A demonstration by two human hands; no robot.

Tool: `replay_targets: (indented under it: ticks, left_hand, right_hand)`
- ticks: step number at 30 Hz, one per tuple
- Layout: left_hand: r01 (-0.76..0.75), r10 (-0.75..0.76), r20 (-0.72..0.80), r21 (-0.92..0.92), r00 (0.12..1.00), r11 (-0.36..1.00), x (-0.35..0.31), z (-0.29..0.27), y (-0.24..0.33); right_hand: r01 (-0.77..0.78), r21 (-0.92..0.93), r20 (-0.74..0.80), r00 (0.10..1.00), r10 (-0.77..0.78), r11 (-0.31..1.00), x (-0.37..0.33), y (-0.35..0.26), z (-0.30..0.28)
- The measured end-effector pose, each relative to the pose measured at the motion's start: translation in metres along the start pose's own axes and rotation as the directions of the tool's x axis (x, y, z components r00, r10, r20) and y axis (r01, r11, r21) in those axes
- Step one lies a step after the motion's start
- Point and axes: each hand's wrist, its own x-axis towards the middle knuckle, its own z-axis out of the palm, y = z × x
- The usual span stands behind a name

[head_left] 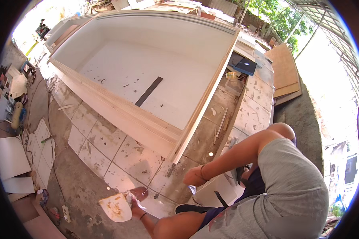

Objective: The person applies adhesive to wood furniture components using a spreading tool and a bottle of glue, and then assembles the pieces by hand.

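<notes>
My left hand [136, 209] is closed on the edge of a whitish board [116, 208] smeared with brown paste, held low over the floor. A crumpled pale bit shows by its fingers, and a rounded reddish-brown thing [140, 193] lies just behind; I cannot tell what it is. To the right, my right hand [194, 176] is closed, with the shiny pale blade of what looks like a putty knife [192, 189] jutting below it; its handle is hidden. Beyond both hands lies a big wooden cabinet carcass [119, 107], open side up, its inside white. The right hand is apart from its nearest corner.
Inside the carcass are a dark strip [149, 91] and scattered shavings. Stained tiles [135, 153] surround it. A blue box [245, 66] and leaning plywood [284, 69] stand at right. Cables, a power strip [66, 214] and white panels [12, 157] lie at left.
</notes>
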Motion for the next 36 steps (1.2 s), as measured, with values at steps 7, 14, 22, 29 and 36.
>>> replay_targets:
  ticks: [7,14,22,29,36]
  left_hand:
    - [0.04,-0.034,0.339,-0.012,0.94,0.999,-0.066,0.007,0.005]
    - [-0.12,0.095,0.385,0.041,0.918,0.992,-0.071,0.007,0.017]
    - [-0.304,0.18,0.514,0.168,0.838,0.938,-0.082,0.012,0.04]
    - [-0.378,0.175,0.606,0.225,0.776,0.898,-0.087,0.005,0.05]
    - [-0.483,0.182,0.692,0.27,0.699,0.833,-0.08,0.005,0.055]
  right_hand:
    - [0.211,0.029,-0.351,0.917,-0.188,0.977,0.031,-0.006,0.033]
    - [-0.007,0.055,-0.13,0.991,0.014,0.998,0.003,-0.047,-0.035]
    - [0.245,-0.136,-0.616,0.738,-0.276,0.96,0.033,-0.075,-0.041]
    - [0.145,-0.358,-0.565,0.752,-0.338,0.922,0.082,-0.095,-0.017]
    - [0.085,-0.405,-0.638,0.687,-0.348,0.91,0.103,-0.098,-0.019]
